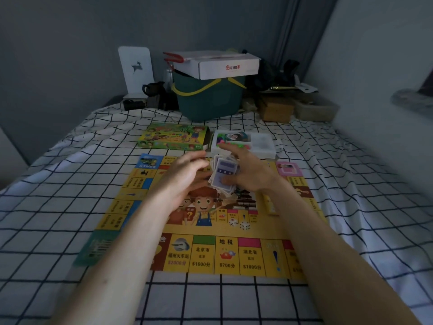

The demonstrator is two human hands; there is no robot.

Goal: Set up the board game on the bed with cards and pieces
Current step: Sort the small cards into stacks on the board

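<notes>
Along the near edge of the game board (210,256), squares were marked 福州火车站 $2000分, 北京市 $1600分, 地税 $700分 and 湖北省 $1000分. A white question mark was printed on a red panel in the board's middle artwork. A red house logo with small characters was seen on the white carton (228,66), too blurred to be read.
</notes>
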